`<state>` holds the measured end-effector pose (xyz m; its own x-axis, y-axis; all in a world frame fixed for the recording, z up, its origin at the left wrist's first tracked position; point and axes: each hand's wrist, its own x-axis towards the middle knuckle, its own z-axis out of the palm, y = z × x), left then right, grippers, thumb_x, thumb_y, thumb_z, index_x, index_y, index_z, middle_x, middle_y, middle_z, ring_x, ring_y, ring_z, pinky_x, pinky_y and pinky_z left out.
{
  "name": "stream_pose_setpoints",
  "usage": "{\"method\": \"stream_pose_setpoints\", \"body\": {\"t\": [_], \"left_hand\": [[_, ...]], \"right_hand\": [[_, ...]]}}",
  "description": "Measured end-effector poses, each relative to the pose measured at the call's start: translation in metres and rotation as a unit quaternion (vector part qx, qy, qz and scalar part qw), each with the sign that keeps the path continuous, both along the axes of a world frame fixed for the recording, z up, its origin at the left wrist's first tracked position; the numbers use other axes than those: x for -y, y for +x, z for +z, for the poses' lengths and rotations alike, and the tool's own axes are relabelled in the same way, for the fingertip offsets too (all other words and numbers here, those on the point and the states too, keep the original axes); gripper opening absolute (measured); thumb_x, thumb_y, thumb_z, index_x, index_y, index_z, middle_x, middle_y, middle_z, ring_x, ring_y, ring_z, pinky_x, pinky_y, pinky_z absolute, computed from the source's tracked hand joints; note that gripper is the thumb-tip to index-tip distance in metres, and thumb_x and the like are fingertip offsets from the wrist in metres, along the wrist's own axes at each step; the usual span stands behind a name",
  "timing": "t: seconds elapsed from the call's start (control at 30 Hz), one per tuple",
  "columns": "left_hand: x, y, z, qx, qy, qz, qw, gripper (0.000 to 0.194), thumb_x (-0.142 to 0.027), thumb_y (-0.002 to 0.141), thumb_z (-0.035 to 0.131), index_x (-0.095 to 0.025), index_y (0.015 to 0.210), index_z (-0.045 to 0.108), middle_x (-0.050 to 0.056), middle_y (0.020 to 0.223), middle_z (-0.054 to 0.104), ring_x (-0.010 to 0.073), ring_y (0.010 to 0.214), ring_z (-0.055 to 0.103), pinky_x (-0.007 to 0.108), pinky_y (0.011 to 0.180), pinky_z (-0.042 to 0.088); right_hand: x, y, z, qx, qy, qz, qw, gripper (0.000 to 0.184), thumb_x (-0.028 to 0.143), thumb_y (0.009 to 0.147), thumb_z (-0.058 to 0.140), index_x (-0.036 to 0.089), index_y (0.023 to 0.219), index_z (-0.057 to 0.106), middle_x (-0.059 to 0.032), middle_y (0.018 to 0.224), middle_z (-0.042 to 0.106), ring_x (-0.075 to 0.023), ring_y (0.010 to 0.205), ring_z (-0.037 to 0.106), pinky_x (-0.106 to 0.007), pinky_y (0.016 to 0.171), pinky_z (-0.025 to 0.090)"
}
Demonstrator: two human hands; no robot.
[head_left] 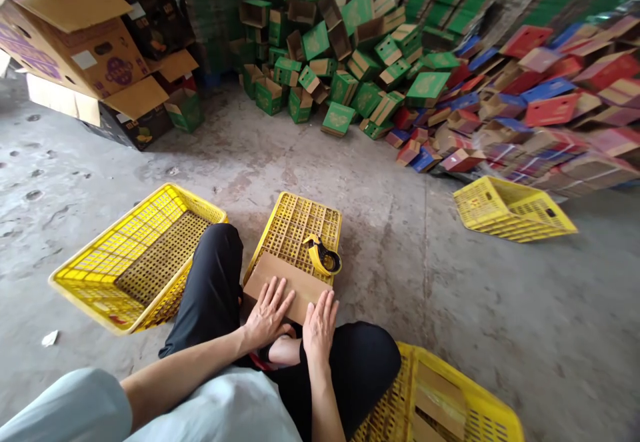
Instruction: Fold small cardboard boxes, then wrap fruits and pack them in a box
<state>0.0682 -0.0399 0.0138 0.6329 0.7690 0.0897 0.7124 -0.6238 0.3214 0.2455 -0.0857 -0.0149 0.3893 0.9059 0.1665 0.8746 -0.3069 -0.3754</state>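
Note:
A flat brown piece of cardboard [280,279] lies on an upturned yellow crate [295,225] in front of my knees. My left hand [267,312] rests flat on its near edge, fingers spread. My right hand [320,325] lies flat beside it on the cardboard's near right corner, fingers stretched out. A yellow tape dispenser [324,255] sits on the crate just beyond the cardboard, to the right. My legs in black trousers frame the crate.
A yellow crate [137,259] lies tilted on my left, another [510,207] lies on its side far right, and one [450,395] holding cardboard is by my right knee. Piles of green boxes [345,49] and red and blue boxes [540,109] fill the back. Large cartons [90,49] stand back left.

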Motion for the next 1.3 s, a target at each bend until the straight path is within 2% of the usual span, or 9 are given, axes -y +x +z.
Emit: {"method": "stream_pose_setpoints", "body": {"t": [0.13, 0.3, 0.4, 0.5, 0.67, 0.8, 0.9, 1.07, 1.3], "left_hand": [[-0.008, -0.008, 0.000, 0.018, -0.024, -0.020, 0.999, 0.081, -0.044, 0.093, 0.066, -0.025, 0.164, 0.031, 0.016, 0.174, 0.015, 0.0414, 0.159, 0.015, 0.059, 0.124, 0.027], [-0.019, -0.022, -0.002, 0.032, -0.032, -0.035, 0.998, 0.063, -0.031, 0.103, 0.049, -0.027, 0.163, 0.032, 0.009, 0.173, 0.023, 0.0332, 0.159, 0.022, 0.054, 0.125, 0.030], [-0.025, -0.033, -0.002, 0.028, -0.029, 0.015, 0.999, 0.058, -0.035, 0.107, 0.040, -0.023, 0.163, 0.031, 0.010, 0.170, 0.030, 0.0303, 0.157, 0.030, 0.054, 0.125, 0.031], [-0.030, -0.049, -0.003, 0.035, -0.020, 0.084, 0.996, 0.064, -0.048, 0.108, 0.037, -0.016, 0.163, 0.030, 0.016, 0.167, 0.034, 0.0316, 0.155, 0.034, 0.055, 0.123, 0.033], [-0.029, -0.063, -0.007, 0.060, -0.016, 0.079, 0.995, 0.075, -0.056, 0.106, 0.040, -0.011, 0.164, 0.024, 0.022, 0.168, 0.029, 0.0344, 0.157, 0.028, 0.053, 0.120, 0.039], [-0.030, -0.059, -0.006, 0.103, -0.028, 0.081, 0.991, 0.071, -0.052, 0.106, 0.042, -0.010, 0.161, 0.029, 0.024, 0.167, 0.029, 0.0356, 0.157, 0.027, 0.054, 0.121, 0.039], [-0.036, -0.059, -0.005, 0.164, -0.066, 0.114, 0.978, 0.061, -0.048, 0.107, 0.042, -0.013, 0.156, 0.038, 0.023, 0.162, 0.041, 0.0324, 0.153, 0.038, 0.052, 0.121, 0.041], [-0.047, -0.070, -0.003, 0.261, -0.170, 0.231, 0.922, 0.054, -0.042, 0.110, 0.032, -0.019, 0.158, 0.037, 0.016, 0.154, 0.054, 0.0262, 0.142, 0.054, 0.048, 0.118, 0.047], [-0.054, -0.072, 0.004, 0.362, -0.249, 0.275, 0.855, 0.057, -0.049, 0.109, 0.029, -0.017, 0.152, 0.048, 0.012, 0.150, 0.060, 0.0249, 0.142, 0.055, 0.047, 0.120, 0.045]], "right_hand": [[0.006, -0.028, 0.007, 0.056, -0.056, 0.032, 0.996, 0.063, 0.042, 0.109, 0.020, 0.011, 0.164, 0.026, -0.0203, 0.167, 0.033, -0.0408, 0.156, 0.026, -0.067, 0.118, 0.031], [0.015, -0.058, 0.016, 0.065, -0.070, 0.081, 0.992, 0.058, 0.042, 0.109, 0.025, 0.021, 0.162, 0.036, -0.0128, 0.167, 0.036, -0.0417, 0.156, 0.026, -0.068, 0.119, 0.027], [0.028, -0.052, 0.021, 0.064, -0.072, 0.052, 0.994, 0.062, 0.050, 0.108, 0.022, 0.022, 0.163, 0.031, -0.0152, 0.166, 0.036, -0.0406, 0.153, 0.033, -0.071, 0.118, 0.025], [0.041, -0.036, 0.023, 0.058, -0.067, -0.002, 0.996, 0.072, 0.056, 0.107, 0.013, 0.014, 0.165, 0.022, -0.0233, 0.164, 0.036, -0.0430, 0.149, 0.040, -0.072, 0.114, 0.032], [0.046, -0.028, 0.018, 0.064, -0.045, -0.007, 0.997, 0.079, 0.060, 0.106, 0.013, 0.008, 0.165, 0.017, -0.0287, 0.162, 0.037, -0.0453, 0.148, 0.041, -0.068, 0.111, 0.038], [0.031, -0.047, 0.014, 0.075, -0.031, 0.070, 0.994, 0.072, 0.055, 0.107, 0.022, 0.012, 0.165, 0.022, -0.0225, 0.162, 0.040, -0.0420, 0.149, 0.040, -0.065, 0.116, 0.035], [0.014, -0.070, 0.014, 0.078, -0.024, 0.150, 0.985, 0.066, 0.049, 0.109, 0.029, 0.013, 0.164, 0.028, -0.0180, 0.161, 0.044, -0.0373, 0.149, 0.042, -0.058, 0.119, 0.035], [-0.023, -0.107, 0.024, 0.056, -0.024, 0.245, 0.968, 0.058, 0.040, 0.109, 0.036, 0.014, 0.161, 0.036, -0.0163, 0.159, 0.048, -0.0313, 0.150, 0.042, -0.049, 0.121, 0.038], [-0.065, -0.119, 0.042, 0.043, -0.030, 0.303, 0.952, 0.053, 0.030, 0.107, 0.039, 0.021, 0.158, 0.043, -0.0089, 0.159, 0.050, -0.0297, 0.147, 0.043, -0.048, 0.118, 0.039]]}}
